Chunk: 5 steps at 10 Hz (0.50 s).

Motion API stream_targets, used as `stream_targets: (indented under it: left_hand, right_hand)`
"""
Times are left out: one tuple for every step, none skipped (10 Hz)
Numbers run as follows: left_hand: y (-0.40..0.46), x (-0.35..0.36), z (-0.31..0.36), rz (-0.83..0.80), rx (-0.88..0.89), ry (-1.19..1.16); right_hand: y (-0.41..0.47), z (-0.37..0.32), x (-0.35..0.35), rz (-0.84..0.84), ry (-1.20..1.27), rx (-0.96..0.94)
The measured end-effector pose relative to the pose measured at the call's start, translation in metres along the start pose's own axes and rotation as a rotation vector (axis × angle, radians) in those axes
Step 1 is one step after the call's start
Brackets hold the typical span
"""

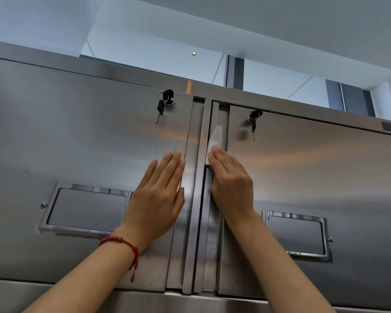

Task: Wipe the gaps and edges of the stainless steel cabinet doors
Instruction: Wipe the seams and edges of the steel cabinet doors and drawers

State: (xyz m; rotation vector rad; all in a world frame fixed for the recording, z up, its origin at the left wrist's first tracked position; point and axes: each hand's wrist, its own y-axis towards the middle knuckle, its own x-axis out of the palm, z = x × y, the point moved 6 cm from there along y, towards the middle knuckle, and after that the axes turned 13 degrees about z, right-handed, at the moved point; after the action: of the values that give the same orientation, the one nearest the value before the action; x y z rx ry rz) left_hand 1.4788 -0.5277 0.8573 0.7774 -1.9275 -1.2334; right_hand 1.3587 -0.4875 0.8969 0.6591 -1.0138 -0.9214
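Wiping is under way mid-height: right hand [231,179], fingers together, presses white cloth [215,141] into centre gap [203,199]; left hand [158,195], fingers straight, braces left door [77,136]; remaining edges unverified.

Both arms raised, left hand [159,195] flat with straight fingers, right hand [231,184] flat, fingers extended

left hand [160,190] on left door [77,136], right hand [230,179] on wipe [216,141] at the centre gap.

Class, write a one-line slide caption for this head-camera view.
Right hand presses a white wipe into the gap between two steel cabinet doors while the left hand rests flat beside it.
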Motion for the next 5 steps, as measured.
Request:
stream_targets:
  left_hand:
    - [0.001, -0.001, 0.0, -0.001, 0.001, 0.0]
    - [0.001, 0.0, 0.0, -0.004, -0.002, 0.0]
    - [0.001, 0.0, 0.0, -0.002, -0.002, 0.004]
    - [0.001, -0.001, 0.0, -0.007, -0.002, 0.004]
    - [0.001, -0.001, 0.0, -0.011, -0.007, -0.004]
  right_hand:
    - [-0.004, -0.001, -0.001, -0.005, 0.008, -0.01]
    - [0.003, 0.001, 0.001, -0.008, 0.003, -0.024]
    - [0.007, 0.002, 0.002, 0.0, -0.007, -0.018]
    - [0.0, 0.0, 0.0, 0.014, -0.003, -0.014]
    - [-0.005, 0.0, -0.003, 0.015, 0.007, -0.029]
